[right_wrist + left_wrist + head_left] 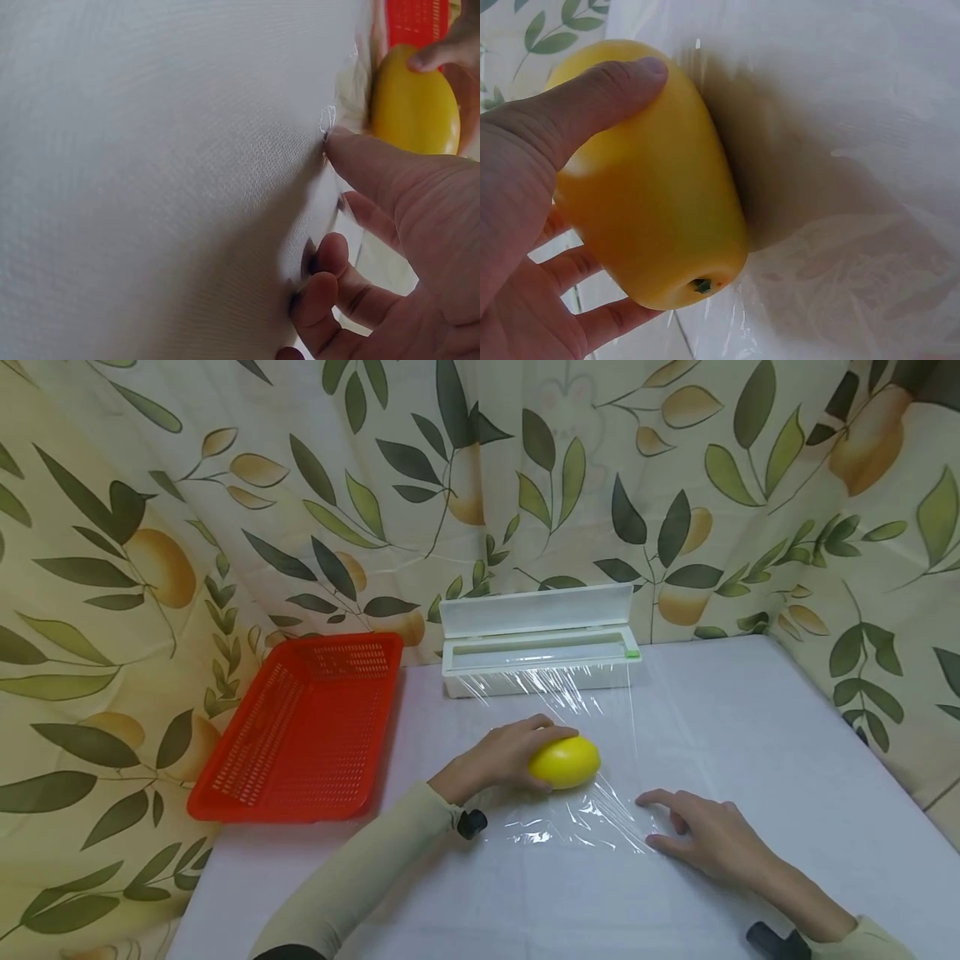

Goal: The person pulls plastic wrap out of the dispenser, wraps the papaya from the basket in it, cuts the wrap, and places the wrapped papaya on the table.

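Note:
My left hand [498,756] grips a smooth yellow fruit [573,764], shaped like a mango. In the left wrist view the fruit [660,202] lies between thumb and fingers, its small green stem mark facing the camera. Beneath it a sheet of clear cling film [543,835] spreads over the table, running out from a white cling film box [540,681] with its lid raised. To the right, my right hand [720,839] is at the film's near right corner, thumb and fingers apart. The right wrist view shows its thumb [367,161] touching the film's edge.
A red perforated plastic basket [300,735] stands on the left of the white-covered table [720,727]. Behind and beside the table hangs a leaf-patterned curtain [300,527]. A green slider [633,653] sits at the right end of the film box.

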Tool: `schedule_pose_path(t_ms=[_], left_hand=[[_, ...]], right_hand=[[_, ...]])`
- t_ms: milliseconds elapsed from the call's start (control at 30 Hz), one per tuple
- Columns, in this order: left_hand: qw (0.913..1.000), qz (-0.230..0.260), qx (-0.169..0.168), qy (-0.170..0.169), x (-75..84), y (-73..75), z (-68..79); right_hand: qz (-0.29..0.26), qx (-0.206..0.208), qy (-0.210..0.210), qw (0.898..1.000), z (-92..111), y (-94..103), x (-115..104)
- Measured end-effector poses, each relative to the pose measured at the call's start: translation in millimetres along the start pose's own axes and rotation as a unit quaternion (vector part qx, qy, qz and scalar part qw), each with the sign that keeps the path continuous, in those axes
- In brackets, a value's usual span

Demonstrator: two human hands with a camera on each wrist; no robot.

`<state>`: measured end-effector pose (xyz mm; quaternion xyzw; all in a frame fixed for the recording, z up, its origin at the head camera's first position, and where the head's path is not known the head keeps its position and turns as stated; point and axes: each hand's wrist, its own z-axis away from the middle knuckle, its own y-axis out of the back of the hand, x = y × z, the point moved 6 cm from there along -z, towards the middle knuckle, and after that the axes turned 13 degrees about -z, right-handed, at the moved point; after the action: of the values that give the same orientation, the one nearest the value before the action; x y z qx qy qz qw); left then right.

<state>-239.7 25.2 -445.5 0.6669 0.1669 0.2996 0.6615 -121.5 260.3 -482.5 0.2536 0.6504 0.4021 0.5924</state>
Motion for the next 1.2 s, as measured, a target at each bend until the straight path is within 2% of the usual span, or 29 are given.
schedule_pose_path(t_ms=[300, 533, 933, 1033, 1200], left_hand=[[1.0, -0.005, -0.002, 0.003, 1.1, 0.8, 0.0], [0.9998, -0.015, -0.01, 0.004, 1.6, 0.3, 3.4], [0.9998, -0.014, 0.002, -0.015, 2.8, 3.3, 6.4], [0.9997, -0.013, 0.002, -0.02, 2.9, 3.1, 6.2], [0.9993, -0.02, 0.011, -0.029, 3.2, 5.8, 9.0]], right_hand=[[0.004, 0.004, -0.005, 1.0, 0.3, -0.5, 1.3], [0.003, -0.015, -0.01, 1.0, 0.6, -3.3, -0.4], [-0.002, -0.009, 0.0, 1.0, 1.2, -2.7, -2.5], [-0.006, -0.003, 0.018, 1.0, 1.3, -2.2, -3.7], [-0.021, 0.018, 0.077, 0.997, 1.6, -1.2, -7.6]])
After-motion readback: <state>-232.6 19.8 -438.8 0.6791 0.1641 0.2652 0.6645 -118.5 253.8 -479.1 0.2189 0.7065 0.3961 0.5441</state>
